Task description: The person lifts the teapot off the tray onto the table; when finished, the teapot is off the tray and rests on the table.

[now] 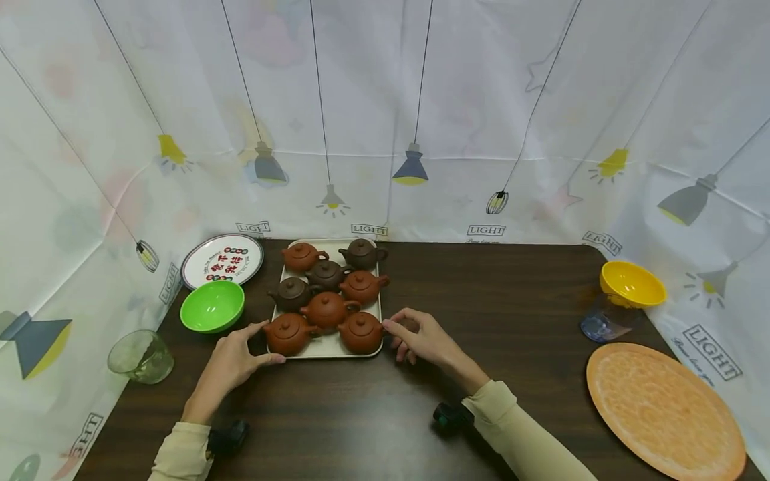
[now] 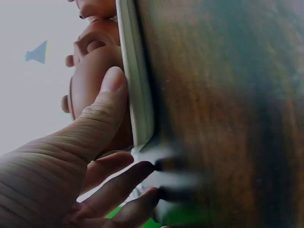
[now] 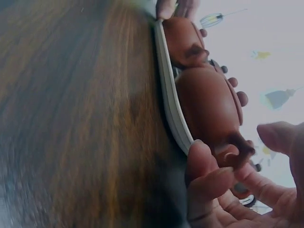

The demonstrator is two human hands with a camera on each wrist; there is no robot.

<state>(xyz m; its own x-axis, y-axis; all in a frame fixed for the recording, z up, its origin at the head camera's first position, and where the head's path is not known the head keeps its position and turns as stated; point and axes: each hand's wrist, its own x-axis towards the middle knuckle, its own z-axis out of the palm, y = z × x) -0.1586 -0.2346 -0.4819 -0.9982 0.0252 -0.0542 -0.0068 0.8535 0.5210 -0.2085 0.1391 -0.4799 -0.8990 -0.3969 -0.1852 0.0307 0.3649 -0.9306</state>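
A pale curtain (image 1: 385, 100) printed with hanging lamps walls in the dark wooden desk (image 1: 493, 300), and the word "LIGHT" can be read on it in small boxed labels along the desk's far edge and at the lower right of the head view. At the lower right an orange platter (image 1: 664, 411) is cut off by the frame's bottom edge. At centre stands a cream tray (image 1: 329, 350) carrying eight small clay teapots, some reddish, some dark brown. Upper left of the tray a round plate (image 1: 223, 260) bears red characters too small to read. Just below it sits a green bowl (image 1: 212, 306), with a greenish glass (image 1: 141, 356) further left. At the right edge a yellow bowl (image 1: 632, 283) rests on a bluish glass piece that is hard to make out. The left hand (image 1: 231, 361) is spread fairly wide, thumb at the tray's near left corner, touching beside the front-left teapot (image 1: 289, 333); the left wrist view shows the thumb against the rim (image 2: 137, 95). The right hand (image 1: 421, 337), fingers loosely bent, touches the tray's near right corner beside the front-right teapot (image 1: 361, 332); the right wrist view is blurred, so whether it grips the rim (image 3: 171, 109) cannot be told.
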